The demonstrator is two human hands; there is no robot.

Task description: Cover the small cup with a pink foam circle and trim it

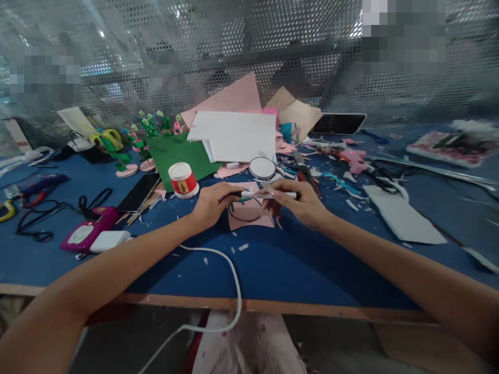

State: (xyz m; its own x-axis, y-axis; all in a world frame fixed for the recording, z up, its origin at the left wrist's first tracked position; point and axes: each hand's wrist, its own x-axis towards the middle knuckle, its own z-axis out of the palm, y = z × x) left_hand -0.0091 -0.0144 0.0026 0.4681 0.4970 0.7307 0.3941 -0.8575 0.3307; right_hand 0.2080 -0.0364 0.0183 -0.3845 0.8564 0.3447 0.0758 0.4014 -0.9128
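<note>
From my remote station, through the head view, I record both hands at work over the front middle of the counter [304, 270]. The left hand [213, 203] is pinching the dark left end of a white pen [253, 195]; the right hand [299, 201] grips the same pen toward its right end, fingers closed around the barrel. I note the pen lying roughly level between the two hands, above a pink square [253, 214] that bears a dark circular outline [245, 221]. I cannot tell whether the pen touches the pink square.

Just beyond the right hand I find a white disc [262, 168] with a dark rim. A red and white cup [183, 179] stands inverted near the left hand, beside a green sheet [175, 158]. White sheets [237, 136] overlap the green sheet's right part. Further left I log a purple device [89, 228], with a white adapter [110, 241] against it. A white cable [234, 275] runs over the counter's near edge. Small paper scraps [244, 246] lie nearer the edge than the pink square.
</note>
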